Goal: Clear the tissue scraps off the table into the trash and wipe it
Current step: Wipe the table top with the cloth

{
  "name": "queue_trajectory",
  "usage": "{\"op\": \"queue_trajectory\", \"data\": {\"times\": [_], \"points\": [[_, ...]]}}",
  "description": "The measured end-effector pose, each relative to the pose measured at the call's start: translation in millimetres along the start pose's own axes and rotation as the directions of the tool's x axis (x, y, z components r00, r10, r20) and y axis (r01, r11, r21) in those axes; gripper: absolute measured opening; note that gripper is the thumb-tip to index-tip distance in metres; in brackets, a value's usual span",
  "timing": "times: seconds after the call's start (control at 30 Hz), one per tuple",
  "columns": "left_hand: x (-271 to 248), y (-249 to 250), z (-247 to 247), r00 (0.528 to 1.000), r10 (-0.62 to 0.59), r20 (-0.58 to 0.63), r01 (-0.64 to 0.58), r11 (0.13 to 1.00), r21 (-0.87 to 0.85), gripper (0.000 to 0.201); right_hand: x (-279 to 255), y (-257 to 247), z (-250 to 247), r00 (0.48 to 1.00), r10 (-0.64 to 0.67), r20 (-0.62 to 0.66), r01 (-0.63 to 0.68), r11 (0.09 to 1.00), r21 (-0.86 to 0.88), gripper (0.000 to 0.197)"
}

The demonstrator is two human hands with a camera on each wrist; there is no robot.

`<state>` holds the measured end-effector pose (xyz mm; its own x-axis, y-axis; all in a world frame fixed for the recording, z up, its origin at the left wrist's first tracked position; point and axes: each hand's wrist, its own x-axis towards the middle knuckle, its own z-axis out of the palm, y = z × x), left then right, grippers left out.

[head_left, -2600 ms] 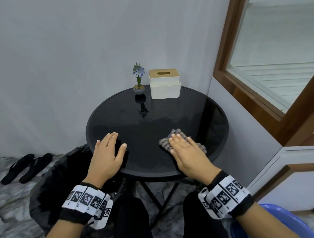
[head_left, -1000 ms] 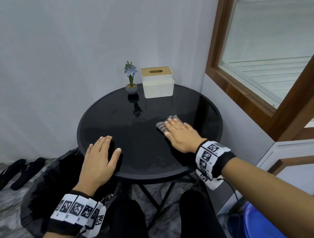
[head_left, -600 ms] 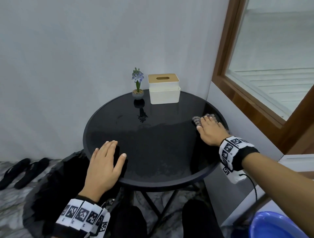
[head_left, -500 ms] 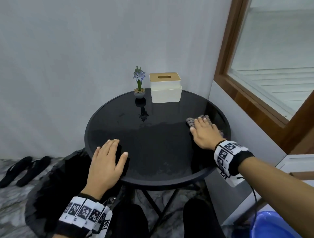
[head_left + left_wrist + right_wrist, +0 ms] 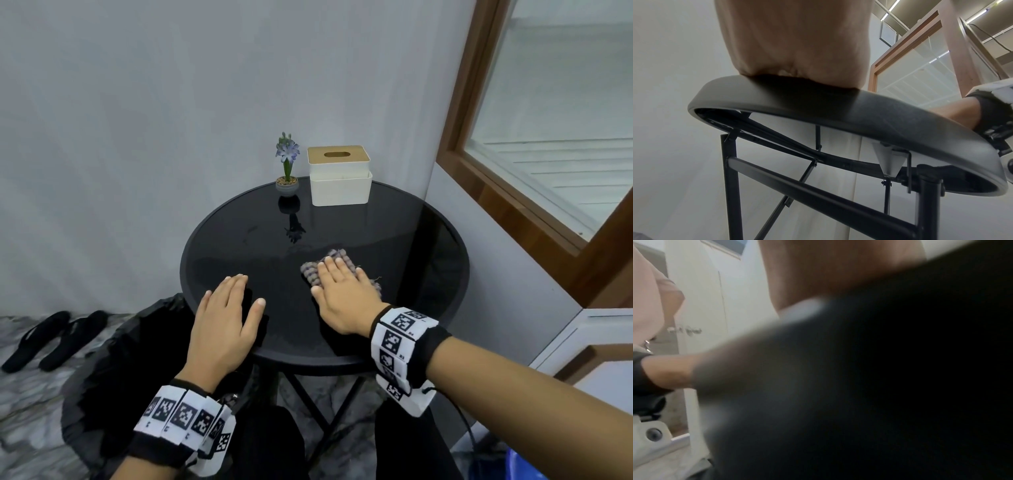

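A round black glass table stands before me. My right hand lies flat with straight fingers on a grey knobbly cloth near the table's middle, pressing it to the glass. My left hand rests flat and open on the near left edge, holding nothing. In the left wrist view the palm sits on the table rim. The right wrist view is dark and blurred against the table edge. No tissue scraps show on the tabletop. A black trash bag sits on the floor at the left.
A small potted purple flower and a white tissue box with a wooden lid stand at the table's far edge by the wall. Black slippers lie on the floor at left. A blue tub is at lower right.
My right hand has slid the cloth from the table's right edge back leftward to near the middle. The left hand has stayed put on the near edge.
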<state>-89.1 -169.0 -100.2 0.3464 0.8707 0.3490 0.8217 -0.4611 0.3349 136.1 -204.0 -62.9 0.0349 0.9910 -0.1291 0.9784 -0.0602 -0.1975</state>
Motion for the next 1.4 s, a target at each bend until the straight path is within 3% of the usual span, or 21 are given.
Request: {"op": "queue_trajectory", "data": {"times": [0.23,0.5,0.73,0.87,1.0,1.13,1.4], "points": [[0.9,-2.1,1.3,1.000,-0.009,-0.011,0.008,1.000,-0.017,0.070,-23.4,-36.6,19.8,0.993,-0.073,-0.094,0.078,0.996,0.047,0.059],[1.4,-1.6,0.8,1.000,-0.002,-0.007,0.002,0.999,-0.040,0.069,-79.0,-20.2,31.1,0.949,-0.234,-0.211,0.246,0.969,0.029,0.057],[3.2,-0.8,-3.2,0.999,-0.014,0.040,0.017,0.998,-0.064,0.069,-91.5,27.3,20.5,0.940,-0.123,-0.319,0.099,0.991,-0.093,0.061],[1.5,13.2,-4.9,0.999,0.008,0.048,-0.004,0.997,-0.082,0.063,-83.9,53.0,10.5,0.950,-0.077,-0.302,0.043,0.992,-0.117,0.066],[2.6,32.9,-0.9,0.995,0.063,0.072,-0.054,0.991,-0.123,0.061,-70.4,81.2,3.4,0.963,-0.019,-0.268,-0.003,0.997,-0.081,0.070],[7.5,46.6,5.2,0.991,0.101,0.085,-0.088,0.986,-0.142,0.069,-53.3,109.9,-5.2,0.966,0.055,-0.253,-0.064,0.998,-0.025,0.061],[8.6,51.2,11.6,0.991,0.093,0.098,-0.079,0.988,-0.133,0.066,-28.6,147.7,-15.2,0.953,0.123,-0.277,-0.126,0.992,0.009,0.059]]}}
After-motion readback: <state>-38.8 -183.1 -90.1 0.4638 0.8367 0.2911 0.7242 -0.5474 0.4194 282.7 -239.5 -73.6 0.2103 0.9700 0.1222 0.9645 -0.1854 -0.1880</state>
